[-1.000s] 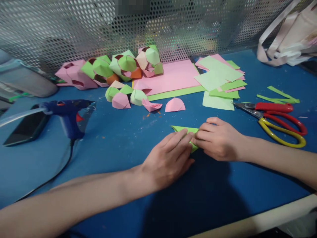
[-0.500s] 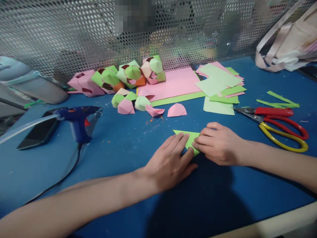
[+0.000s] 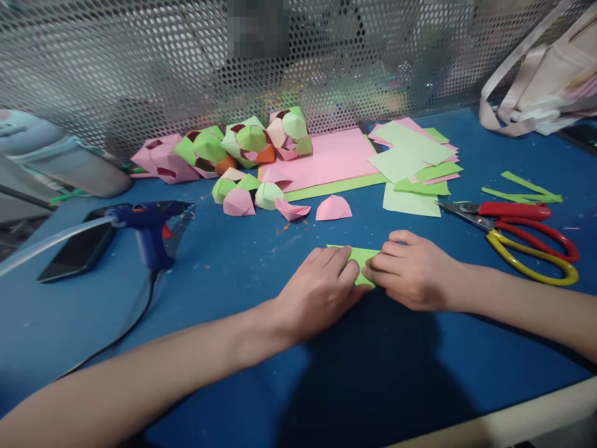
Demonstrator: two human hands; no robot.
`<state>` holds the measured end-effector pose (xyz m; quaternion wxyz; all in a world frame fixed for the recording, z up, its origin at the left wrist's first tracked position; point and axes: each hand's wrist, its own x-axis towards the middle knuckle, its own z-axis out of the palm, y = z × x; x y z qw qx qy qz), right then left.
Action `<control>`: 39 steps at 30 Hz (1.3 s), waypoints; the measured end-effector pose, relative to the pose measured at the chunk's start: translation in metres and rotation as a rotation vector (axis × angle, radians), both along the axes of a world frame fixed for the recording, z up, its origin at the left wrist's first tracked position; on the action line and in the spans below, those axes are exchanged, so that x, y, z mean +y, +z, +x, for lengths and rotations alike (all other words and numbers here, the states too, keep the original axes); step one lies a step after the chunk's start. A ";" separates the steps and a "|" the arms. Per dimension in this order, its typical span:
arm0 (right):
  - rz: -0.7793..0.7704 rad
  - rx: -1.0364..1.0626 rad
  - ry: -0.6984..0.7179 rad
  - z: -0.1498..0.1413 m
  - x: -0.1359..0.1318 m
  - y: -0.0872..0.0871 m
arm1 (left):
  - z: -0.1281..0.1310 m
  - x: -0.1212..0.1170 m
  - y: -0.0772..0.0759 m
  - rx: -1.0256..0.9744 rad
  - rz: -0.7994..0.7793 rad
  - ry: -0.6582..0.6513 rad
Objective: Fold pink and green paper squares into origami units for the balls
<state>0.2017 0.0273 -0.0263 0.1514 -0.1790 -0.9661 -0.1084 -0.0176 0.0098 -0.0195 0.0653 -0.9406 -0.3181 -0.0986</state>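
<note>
A folded green paper piece point(image 3: 362, 260) lies flat on the blue table point(image 3: 233, 274). My left hand point(image 3: 319, 292) presses on its left part with the fingers stretched over it and the thumb against its near edge. My right hand point(image 3: 413, 269) holds its right end, fingers curled and pinched on the paper. Most of the piece is hidden under both hands.
Red and yellow scissors point(image 3: 522, 233) lie to the right with green strips point(image 3: 525, 190) behind. Cut green and pink sheets point(image 3: 410, 162), a large pink sheet point(image 3: 331, 155) and a heap of folded paper shapes point(image 3: 233, 152) sit by the perforated screen. A blue glue gun point(image 3: 147, 233) and a phone point(image 3: 77, 252) lie at left.
My left hand has slid forward over the green piece, covering its pointed left tip that showed before. My right hand has stayed put. The camera has tilted slightly.
</note>
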 end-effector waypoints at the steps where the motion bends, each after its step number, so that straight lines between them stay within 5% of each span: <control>1: 0.004 -0.003 -0.009 0.000 -0.001 0.000 | 0.000 0.002 -0.001 0.012 0.012 0.000; 15: 0.043 -0.154 -0.163 -0.005 -0.010 0.015 | 0.001 0.003 0.003 0.090 0.165 -0.034; 25: 0.059 -0.352 -0.330 0.020 -0.030 0.030 | -0.004 0.006 0.006 0.203 0.247 0.067; 34: 0.052 -0.353 -0.330 0.030 -0.038 0.027 | -0.012 0.006 0.012 0.234 0.206 0.084; 39: -0.093 -0.262 -0.353 0.033 -0.024 0.038 | -0.016 0.011 0.010 0.006 0.074 0.014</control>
